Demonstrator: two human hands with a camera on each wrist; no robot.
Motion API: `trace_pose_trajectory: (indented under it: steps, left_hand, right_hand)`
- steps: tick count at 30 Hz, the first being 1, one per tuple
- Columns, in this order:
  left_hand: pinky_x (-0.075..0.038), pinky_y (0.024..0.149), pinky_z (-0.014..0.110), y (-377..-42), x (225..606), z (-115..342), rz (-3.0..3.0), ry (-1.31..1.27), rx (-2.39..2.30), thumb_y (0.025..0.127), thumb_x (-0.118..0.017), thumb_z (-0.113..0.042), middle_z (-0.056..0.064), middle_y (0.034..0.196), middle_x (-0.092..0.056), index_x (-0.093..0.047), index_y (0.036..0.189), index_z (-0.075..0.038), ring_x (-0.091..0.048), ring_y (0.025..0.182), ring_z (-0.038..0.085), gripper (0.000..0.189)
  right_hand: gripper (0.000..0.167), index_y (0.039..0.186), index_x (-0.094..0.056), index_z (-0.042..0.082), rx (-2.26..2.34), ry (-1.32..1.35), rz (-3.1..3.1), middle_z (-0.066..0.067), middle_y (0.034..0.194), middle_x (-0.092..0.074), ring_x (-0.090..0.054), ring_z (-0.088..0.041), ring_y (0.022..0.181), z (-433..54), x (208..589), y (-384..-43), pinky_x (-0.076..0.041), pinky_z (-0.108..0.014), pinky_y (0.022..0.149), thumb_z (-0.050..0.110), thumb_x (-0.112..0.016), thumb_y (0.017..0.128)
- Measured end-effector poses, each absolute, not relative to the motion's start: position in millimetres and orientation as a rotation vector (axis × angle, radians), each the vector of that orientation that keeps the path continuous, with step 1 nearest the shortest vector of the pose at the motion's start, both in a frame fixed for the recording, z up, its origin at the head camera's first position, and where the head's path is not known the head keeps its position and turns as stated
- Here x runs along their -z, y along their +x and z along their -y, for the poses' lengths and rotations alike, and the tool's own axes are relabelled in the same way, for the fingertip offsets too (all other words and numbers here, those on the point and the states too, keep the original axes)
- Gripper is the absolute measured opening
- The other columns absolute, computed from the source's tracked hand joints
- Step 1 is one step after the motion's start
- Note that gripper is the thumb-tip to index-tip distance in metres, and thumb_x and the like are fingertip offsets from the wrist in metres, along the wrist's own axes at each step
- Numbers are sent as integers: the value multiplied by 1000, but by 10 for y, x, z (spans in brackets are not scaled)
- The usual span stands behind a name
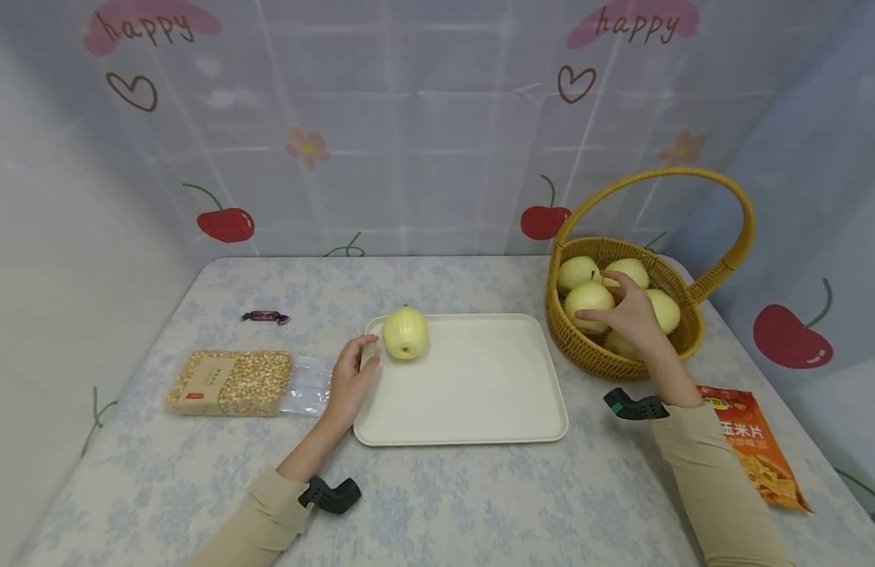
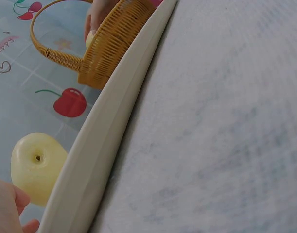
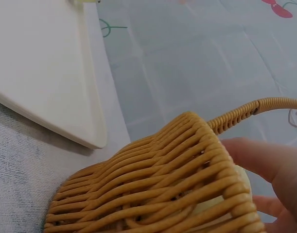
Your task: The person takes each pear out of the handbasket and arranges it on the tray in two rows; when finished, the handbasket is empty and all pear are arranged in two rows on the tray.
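A pale yellow pear (image 1: pixel 405 333) lies at the far left corner of the white tray (image 1: pixel 480 386). My left hand (image 1: pixel 352 380) is at the tray's left edge, fingers loosely bent and holding nothing, a small gap from that pear. Over the wicker basket (image 1: pixel 586 350) at the right, my right hand (image 1: pixel 632 315) has its thumb and fingers around a pear (image 1: pixel 588 305) among several others. The right wrist view shows the basket's woven side hiding most of this pear, with the right hand's fingers (image 3: pixel 255 155) behind the rim.
A tall handle (image 1: pixel 745 213) arches over the basket. Left of the tray lie a bag of corn kernels (image 1: pixel 256 383) and a wrapped candy (image 1: pixel 265 316). An orange snack bag (image 1: pixel 759 457) lies beside the right forearm. A printed curtain (image 1: pixel 423 157) hangs behind the table.
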State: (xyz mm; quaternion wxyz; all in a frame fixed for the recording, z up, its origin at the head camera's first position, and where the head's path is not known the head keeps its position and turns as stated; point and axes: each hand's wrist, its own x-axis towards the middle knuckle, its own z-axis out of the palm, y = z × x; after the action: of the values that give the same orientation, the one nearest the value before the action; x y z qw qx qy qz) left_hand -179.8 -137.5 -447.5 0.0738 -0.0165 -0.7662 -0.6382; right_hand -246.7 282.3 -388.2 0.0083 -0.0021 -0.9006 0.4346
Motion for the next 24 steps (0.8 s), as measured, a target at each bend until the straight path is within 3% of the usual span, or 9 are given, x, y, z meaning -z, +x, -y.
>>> trace_pose_trajectory:
  steps: [4,11,20,24]
  left_hand:
    - [-34,113,49,-1803,4472,1364,2304,-45,1911,91,-52,5,27,135,-48,-51,125,12,-41,135,36,34]
    - [-33,114,48,-1803,4488,1371,2319,-43,1891,91,-52,4,28,135,-49,-51,124,11,-40,136,37,34]
    - [-32,115,47,-1785,4453,1367,2342,-23,1887,92,-52,3,26,135,-49,-52,125,10,-39,136,36,34]
    - [-31,116,48,-1783,4455,1369,2340,-29,1888,92,-52,3,27,136,-48,-51,126,10,-38,137,36,34]
  right_hand:
    - [94,149,-24,5,-1351,-59,2768,-28,144,-40,-43,-42,128,-2838,3810,-2445,-47,-43,89,35,-78,78]
    - [88,148,-28,9,-1405,-128,2703,-27,141,-43,-45,-36,125,-2814,3687,-2363,-44,-17,73,38,-75,80]
    - [84,148,-31,10,-1438,-186,2636,-22,140,-47,-50,-7,104,-2732,3546,-2271,-45,-9,70,36,-74,81]
    - [82,147,-34,12,-1468,-160,2616,-20,140,-47,-50,-3,103,-2653,3481,-2211,-46,-9,72,35,-75,80]
